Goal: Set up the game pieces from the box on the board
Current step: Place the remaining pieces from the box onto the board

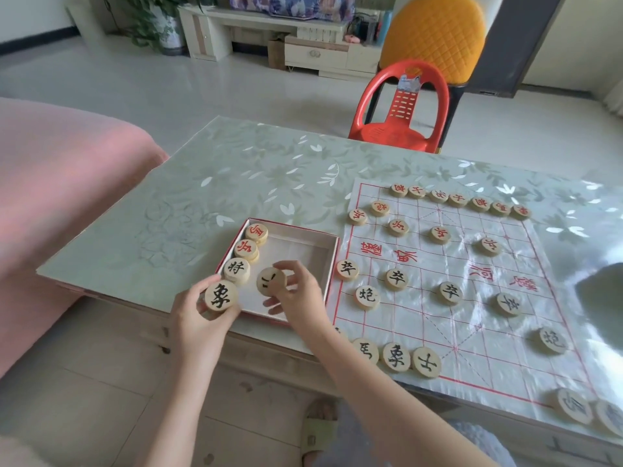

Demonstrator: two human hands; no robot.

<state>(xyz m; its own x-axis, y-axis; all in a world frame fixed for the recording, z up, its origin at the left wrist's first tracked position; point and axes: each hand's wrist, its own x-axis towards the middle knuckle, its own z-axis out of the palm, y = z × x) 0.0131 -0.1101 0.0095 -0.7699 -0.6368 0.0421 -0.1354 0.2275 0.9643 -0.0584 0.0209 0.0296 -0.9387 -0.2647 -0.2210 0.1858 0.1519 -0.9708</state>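
Note:
A shallow red-edged box (303,244) lies on the table, left of the paper board (448,284). My left hand (197,318) grips a round wooden piece with a black character (221,295) at the box's near left corner. Over the box, my right hand (296,291) pinches another black-marked piece (270,281), tilted. Inside the box along its left wall lie a black-marked piece (237,270) and two red-marked pieces (246,249) (257,232). Several red-marked pieces (458,198) line the board's far side and several black-marked ones (396,357) its near side.
The table (236,176) has a glossy floral cover. A red plastic chair (401,109) stands at its far edge, an orange-backed chair (435,35) behind it. A pink sofa (50,197) is close on the left. Two loose pieces (573,406) lie near the table's front right edge.

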